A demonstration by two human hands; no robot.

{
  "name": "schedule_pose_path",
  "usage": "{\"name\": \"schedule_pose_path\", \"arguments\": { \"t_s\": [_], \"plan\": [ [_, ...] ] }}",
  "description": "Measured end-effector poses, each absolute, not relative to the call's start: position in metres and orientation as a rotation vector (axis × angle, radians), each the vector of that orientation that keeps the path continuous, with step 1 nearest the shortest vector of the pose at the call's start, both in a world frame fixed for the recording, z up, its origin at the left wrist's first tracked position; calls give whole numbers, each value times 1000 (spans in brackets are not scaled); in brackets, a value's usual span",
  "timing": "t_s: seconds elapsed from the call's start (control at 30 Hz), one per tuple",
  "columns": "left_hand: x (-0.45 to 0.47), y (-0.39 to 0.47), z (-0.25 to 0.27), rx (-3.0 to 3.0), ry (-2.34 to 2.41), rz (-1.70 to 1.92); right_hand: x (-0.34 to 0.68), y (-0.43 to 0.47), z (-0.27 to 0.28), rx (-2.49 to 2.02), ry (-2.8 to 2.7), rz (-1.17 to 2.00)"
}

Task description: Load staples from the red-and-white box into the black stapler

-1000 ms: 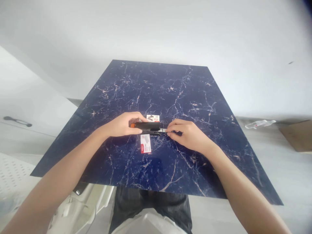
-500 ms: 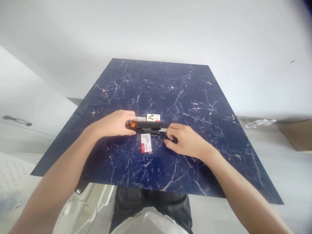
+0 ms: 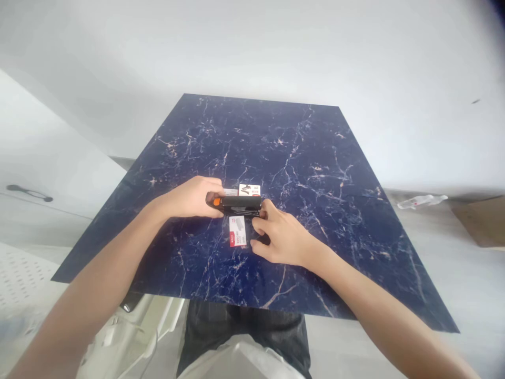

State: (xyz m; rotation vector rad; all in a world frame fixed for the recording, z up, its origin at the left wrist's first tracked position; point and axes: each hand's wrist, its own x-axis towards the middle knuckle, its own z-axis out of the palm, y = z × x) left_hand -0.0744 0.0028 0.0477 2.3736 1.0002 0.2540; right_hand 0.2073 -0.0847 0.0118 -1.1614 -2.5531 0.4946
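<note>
A black stapler [image 3: 241, 202] with an orange part at its left end lies sideways over the table. My left hand [image 3: 197, 197] is closed around that left end. At the stapler's right end, my right hand [image 3: 284, 234] has its fingers curled against the tip, the thumb held lower and a little apart. Just below the stapler is a small white and red staple box [image 3: 237, 231]. Behind it sits a white box with a stapler picture [image 3: 249, 190], partly covered by the stapler. A pale item [image 3: 231, 192] beside that box is mostly hidden.
The dark blue marbled table [image 3: 252, 142] stands against a white wall. To the left is a white cabinet with a dark handle [image 3: 29, 193]. On the floor at right are a clear plastic item [image 3: 422, 201] and a cardboard box [image 3: 483, 221].
My right hand has moved left against the stapler's end. The silver strip that stuck out toward it no longer shows. My left hand keeps its hold.
</note>
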Motion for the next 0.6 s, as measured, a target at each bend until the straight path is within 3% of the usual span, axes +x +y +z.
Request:
{"name": "schedule_pose_path", "arguments": {
  "t_s": [0.33, 0.6],
  "plan": [
    [-75, 2, 46, 2421, 1002, 241, 205, -84, 13, -1175, -2496, 557],
    [-33, -20, 15, 2616, 1111, 583, 228, -67, 21, -1520, -2054, 480]
  ]
}}
